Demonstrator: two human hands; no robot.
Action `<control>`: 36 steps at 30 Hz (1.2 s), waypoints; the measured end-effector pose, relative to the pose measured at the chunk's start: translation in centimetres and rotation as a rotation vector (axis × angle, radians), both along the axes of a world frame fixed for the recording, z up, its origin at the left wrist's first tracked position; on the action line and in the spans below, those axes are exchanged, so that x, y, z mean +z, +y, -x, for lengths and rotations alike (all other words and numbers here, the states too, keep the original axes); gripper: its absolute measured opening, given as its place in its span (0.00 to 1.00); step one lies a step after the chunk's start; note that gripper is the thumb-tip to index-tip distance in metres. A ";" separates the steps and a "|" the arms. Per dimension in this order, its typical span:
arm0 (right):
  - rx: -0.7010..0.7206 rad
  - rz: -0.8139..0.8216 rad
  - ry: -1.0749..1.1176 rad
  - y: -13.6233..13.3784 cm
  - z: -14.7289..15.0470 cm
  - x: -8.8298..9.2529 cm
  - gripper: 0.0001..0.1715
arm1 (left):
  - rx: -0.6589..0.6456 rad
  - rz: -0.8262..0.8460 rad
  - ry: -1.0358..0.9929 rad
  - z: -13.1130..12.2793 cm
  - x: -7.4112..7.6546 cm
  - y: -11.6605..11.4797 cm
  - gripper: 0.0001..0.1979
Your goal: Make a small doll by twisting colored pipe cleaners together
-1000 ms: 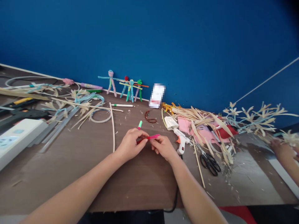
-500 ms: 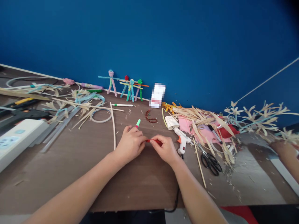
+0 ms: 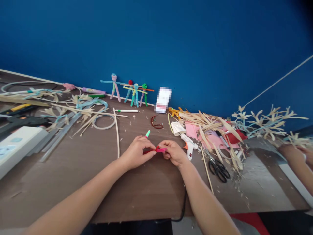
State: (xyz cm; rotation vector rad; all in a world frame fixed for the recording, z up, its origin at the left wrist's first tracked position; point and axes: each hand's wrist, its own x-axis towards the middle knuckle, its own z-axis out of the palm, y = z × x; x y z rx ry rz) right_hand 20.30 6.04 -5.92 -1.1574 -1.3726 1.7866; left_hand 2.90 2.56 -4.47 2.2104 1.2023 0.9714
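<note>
Head view: hands (image 3: 138,153) pinch pink pipe cleaner (image 3: 161,149) (now bent).

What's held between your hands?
A red and pink pipe cleaner runs between the left hand and right hand; a mint-green tip pokes up; the hands cover the rest.

Hands (image 3: 137,153) (image 3: 173,153) on pink pipe cleaner (image 3: 161,150), probably

Bright even light, faint shadow by right hand (image 3: 173,153), frame edges bowed.
</note>
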 end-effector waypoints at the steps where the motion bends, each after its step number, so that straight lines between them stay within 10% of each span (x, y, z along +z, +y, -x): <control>1: -0.036 -0.073 -0.041 -0.1 0.1 0.0 0.08 | 0.029 0.008 -0.013 -0.1 -0.1 0.0 0.06; 7: -0.328 -0.887 -0.374 -1.0 0.5 0.9 0.11 | 0.228 0.006 -0.089 -0.1 -0.6 0.1 0.05; 12: -0.479 -1.115 -0.472 -2.2 0.6 2.3 0.21 | 0.259 0.009 -0.135 0.0 -0.6 0.2 0.06; 36: -0.208 -0.950 -0.302 -2.3 1.0 2.1 0.03 | 0.138 0.153 -0.157 0.0 0.9 -0.4 0.04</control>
